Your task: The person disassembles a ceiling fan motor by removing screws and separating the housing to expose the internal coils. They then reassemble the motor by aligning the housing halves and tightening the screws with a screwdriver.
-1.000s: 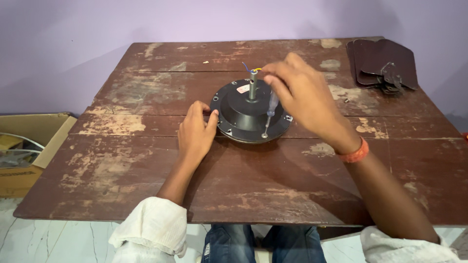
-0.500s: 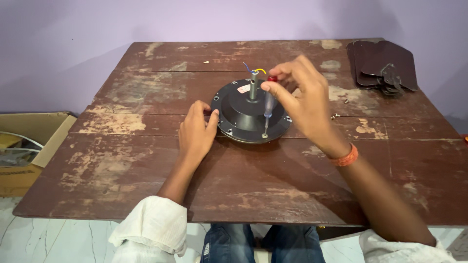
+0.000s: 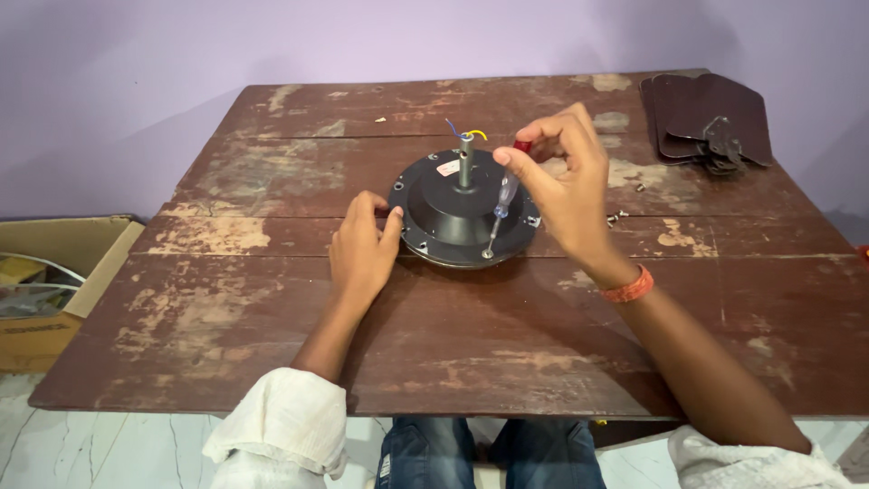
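the black round motor housing (image 3: pixel 462 215) sits mid-bench on the worn wooden bench (image 3: pixel 272 299), its metal shaft (image 3: pixel 465 161) upright. the left hand (image 3: pixel 360 254) rests curled against its left rim. the right hand (image 3: pixel 566 186) is closed around a screwdriver (image 3: pixel 502 201), tip down on the near rim. dark fan blades (image 3: pixel 706 118) lie stacked far right.

Matt black metal motor housing (image 3: pixel 453 213); worn wooden table (image 3: pixel 272 299)

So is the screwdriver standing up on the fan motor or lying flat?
Standing up, slightly tilted. The screwdriver has its tip down on the rim of the fan motor, and the right hand pinches its red top.
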